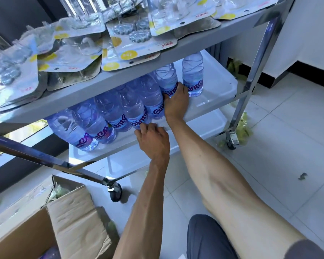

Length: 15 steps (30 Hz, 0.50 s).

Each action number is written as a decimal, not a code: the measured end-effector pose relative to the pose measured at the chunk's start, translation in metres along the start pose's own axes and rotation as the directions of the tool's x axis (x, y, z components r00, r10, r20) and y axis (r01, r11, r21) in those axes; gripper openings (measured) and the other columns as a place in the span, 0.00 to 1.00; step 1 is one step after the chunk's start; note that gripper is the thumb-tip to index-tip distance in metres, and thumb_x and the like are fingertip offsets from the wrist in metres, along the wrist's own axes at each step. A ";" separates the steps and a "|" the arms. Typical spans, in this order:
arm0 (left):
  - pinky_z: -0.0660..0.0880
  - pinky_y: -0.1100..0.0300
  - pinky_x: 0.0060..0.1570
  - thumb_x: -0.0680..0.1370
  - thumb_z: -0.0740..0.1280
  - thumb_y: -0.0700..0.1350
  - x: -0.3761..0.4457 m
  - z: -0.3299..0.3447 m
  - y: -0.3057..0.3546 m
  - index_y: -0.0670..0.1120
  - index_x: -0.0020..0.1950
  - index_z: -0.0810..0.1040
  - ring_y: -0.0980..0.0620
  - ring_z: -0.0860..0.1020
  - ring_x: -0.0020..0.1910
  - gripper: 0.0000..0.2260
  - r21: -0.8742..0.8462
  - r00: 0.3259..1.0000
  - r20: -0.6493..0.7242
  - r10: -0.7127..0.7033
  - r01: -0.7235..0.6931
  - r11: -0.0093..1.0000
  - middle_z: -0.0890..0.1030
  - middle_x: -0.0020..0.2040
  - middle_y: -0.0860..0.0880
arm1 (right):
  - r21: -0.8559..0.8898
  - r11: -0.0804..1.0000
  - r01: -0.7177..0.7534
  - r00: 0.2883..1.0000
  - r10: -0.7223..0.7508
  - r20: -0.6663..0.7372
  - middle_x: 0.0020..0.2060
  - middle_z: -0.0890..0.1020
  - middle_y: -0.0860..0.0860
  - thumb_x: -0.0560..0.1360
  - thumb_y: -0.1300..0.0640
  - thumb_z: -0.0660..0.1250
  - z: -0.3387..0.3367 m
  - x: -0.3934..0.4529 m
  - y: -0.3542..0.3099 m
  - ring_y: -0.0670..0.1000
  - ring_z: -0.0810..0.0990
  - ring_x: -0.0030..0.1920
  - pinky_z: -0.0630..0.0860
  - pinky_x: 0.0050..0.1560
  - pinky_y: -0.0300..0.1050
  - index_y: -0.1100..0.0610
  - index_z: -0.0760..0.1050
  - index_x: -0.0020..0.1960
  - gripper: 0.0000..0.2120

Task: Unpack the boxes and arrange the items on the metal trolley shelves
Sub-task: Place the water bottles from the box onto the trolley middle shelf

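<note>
Head view: upright water bottles (131,109) on middle shelf (217,85), both hands' fingers (173,90) against labels, grip unclear.

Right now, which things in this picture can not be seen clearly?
- Head view: caps of the water bottles, hidden by the top shelf.
- Contents of the cardboard box, cut off by the bottom edge.
- Print on the blister packs, too blurred.
- Right hand fingertips, hidden behind a bottle.

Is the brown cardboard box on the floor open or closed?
Open. The brown cardboard box has its flaps folded outward, and its inside is exposed at the lower left, beside the metal trolley.
</note>
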<state>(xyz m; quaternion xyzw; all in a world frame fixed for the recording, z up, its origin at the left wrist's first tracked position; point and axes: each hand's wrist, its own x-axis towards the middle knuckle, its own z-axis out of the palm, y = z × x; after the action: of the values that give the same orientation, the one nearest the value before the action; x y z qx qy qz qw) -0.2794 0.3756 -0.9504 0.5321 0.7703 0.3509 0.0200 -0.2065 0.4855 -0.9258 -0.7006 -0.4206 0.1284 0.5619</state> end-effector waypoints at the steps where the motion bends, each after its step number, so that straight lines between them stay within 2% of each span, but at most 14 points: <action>1: 0.77 0.50 0.40 0.73 0.64 0.43 0.000 0.000 0.000 0.43 0.46 0.82 0.46 0.70 0.51 0.08 0.003 1.000 -0.004 0.002 -0.002 1.000 0.76 0.48 0.48 | 0.005 1.000 -0.005 1.000 0.005 0.010 0.54 0.78 0.57 0.68 0.61 0.72 0.003 0.003 0.001 0.58 0.77 0.54 0.77 0.50 0.51 0.62 0.73 0.58 0.20; 4: 0.77 0.50 0.41 0.73 0.64 0.44 0.000 0.002 -0.002 0.44 0.45 0.82 0.47 0.69 0.51 0.08 0.003 1.000 -0.001 0.009 -0.009 1.000 0.75 0.48 0.48 | 0.032 0.999 -0.027 0.999 0.026 0.030 0.56 0.78 0.57 0.69 0.59 0.74 0.011 0.008 0.003 0.58 0.77 0.57 0.76 0.53 0.50 0.61 0.73 0.61 0.23; 7: 0.77 0.50 0.42 0.73 0.64 0.44 0.000 0.001 0.000 0.43 0.46 0.82 0.46 0.69 0.51 0.09 0.012 1.000 0.007 0.002 -0.002 1.000 0.75 0.48 0.47 | 0.009 0.999 -0.033 0.999 0.033 0.029 0.52 0.80 0.57 0.69 0.60 0.71 0.006 0.007 0.006 0.58 0.78 0.53 0.74 0.48 0.46 0.62 0.75 0.57 0.18; 10: 0.77 0.49 0.43 0.74 0.64 0.44 -0.001 0.000 -0.002 0.43 0.47 0.82 0.46 0.69 0.51 0.09 0.016 1.000 0.003 0.008 -0.008 1.000 0.76 0.48 0.47 | 0.055 0.995 -0.079 0.994 0.083 -0.076 0.51 0.79 0.58 0.66 0.66 0.69 -0.010 -0.001 0.009 0.59 0.77 0.53 0.73 0.47 0.47 0.63 0.77 0.52 0.15; 13: 0.78 0.48 0.42 0.74 0.64 0.43 -0.002 -0.001 -0.002 0.43 0.47 0.82 0.46 0.70 0.51 0.08 -0.005 1.000 -0.010 0.007 -0.007 1.000 0.76 0.48 0.48 | 0.010 0.995 -0.100 0.962 0.099 -0.256 0.58 0.74 0.57 0.65 0.64 0.72 -0.022 0.009 0.008 0.60 0.71 0.60 0.72 0.54 0.53 0.60 0.72 0.60 0.24; 15: 0.77 0.49 0.41 0.74 0.64 0.43 -0.002 0.000 -0.002 0.43 0.47 0.83 0.46 0.70 0.50 0.09 -0.020 1.000 -0.021 0.007 -0.007 1.000 0.76 0.48 0.47 | -0.048 0.985 -0.163 0.953 0.145 -0.266 0.66 0.71 0.57 0.66 0.58 0.77 -0.027 0.020 0.011 0.59 0.69 0.66 0.71 0.60 0.53 0.59 0.68 0.69 0.34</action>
<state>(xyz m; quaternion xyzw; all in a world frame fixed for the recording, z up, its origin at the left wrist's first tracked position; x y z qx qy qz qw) -0.2804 0.3732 -0.9523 0.5309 0.7651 0.3640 0.0160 -0.1716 0.4821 -0.9208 -0.7612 -0.2910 0.0635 0.5762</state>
